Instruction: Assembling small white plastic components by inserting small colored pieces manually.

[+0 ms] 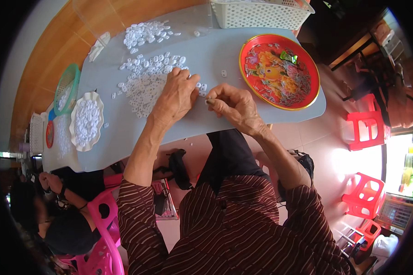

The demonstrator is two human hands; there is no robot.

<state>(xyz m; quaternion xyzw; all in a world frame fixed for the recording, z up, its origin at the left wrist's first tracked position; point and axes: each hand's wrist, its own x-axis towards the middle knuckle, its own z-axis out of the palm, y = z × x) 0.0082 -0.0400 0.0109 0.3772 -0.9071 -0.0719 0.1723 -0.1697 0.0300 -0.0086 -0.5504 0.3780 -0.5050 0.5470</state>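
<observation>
My left hand (pixel 174 97) is curled with its knuckles up, over the near right side of the loose white pieces. Its fingertips are hidden, so what they hold cannot be made out. Beside them lie several small white plastic pieces with two holes (pixel 202 87). Close on the right, my right hand (pixel 237 110) pinches thumb and forefinger together; a tiny pale bit shows at the tips, too small to name. To the left spread small flat white pieces (pixel 144 91), with a heap of rounded white pieces (pixel 156 64) behind them and another heap (pixel 144 33) farther back.
A red flowered tray (pixel 246 50) of small metal pins stands at right on the grey table (pixel 206 46). A white perforated basket (pixel 261 17) is behind. At left are a filled scalloped dish (pixel 73 130) and a green basket (pixel 73 75). Another person (pixel 73 229) sits lower left; red stools (pixel 365 195) stand right.
</observation>
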